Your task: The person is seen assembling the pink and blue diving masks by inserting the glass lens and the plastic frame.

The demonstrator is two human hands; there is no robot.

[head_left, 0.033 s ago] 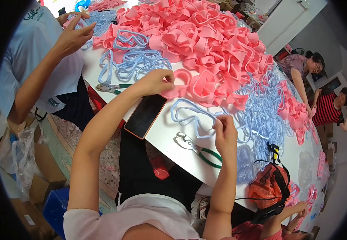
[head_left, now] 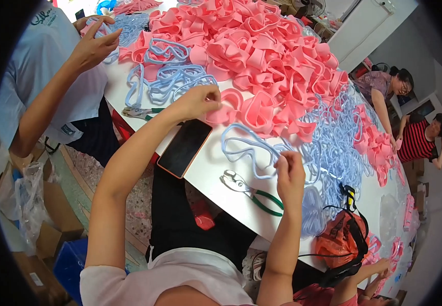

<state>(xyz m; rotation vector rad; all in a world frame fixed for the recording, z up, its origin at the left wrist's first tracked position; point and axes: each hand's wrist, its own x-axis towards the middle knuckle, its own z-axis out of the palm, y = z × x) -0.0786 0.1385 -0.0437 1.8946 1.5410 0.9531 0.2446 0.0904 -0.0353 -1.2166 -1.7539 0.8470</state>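
My left hand [head_left: 199, 102] is closed at the near edge of a heap, its fingertips pinching a soft pink rubbery band [head_left: 222, 116]. To the right, my right hand [head_left: 290, 176] has thumb and fingers pressed together on a light blue goggle-shaped loop [head_left: 242, 152]. This loop hangs out leftward from the fingers, over the white table [head_left: 205, 176]. Just below it lie slip-joint pliers [head_left: 254, 193] with green handles. A dark-screened phone [head_left: 184, 149] with an orange edge rests under my left wrist.
A large heap of pink bands [head_left: 241, 46] covers the far middle. Tangled blue loops [head_left: 333, 137] fill the right, more loops [head_left: 175, 81] the left, beside other pliers [head_left: 142, 112]. An orange plastic bag [head_left: 340, 239] stands lower right. A co-worker's hand [head_left: 96, 46] is at far left.
My left hand has shifted slightly up and left. My right hand has moved a little right and down, and the blue loop has shifted slightly right with it.
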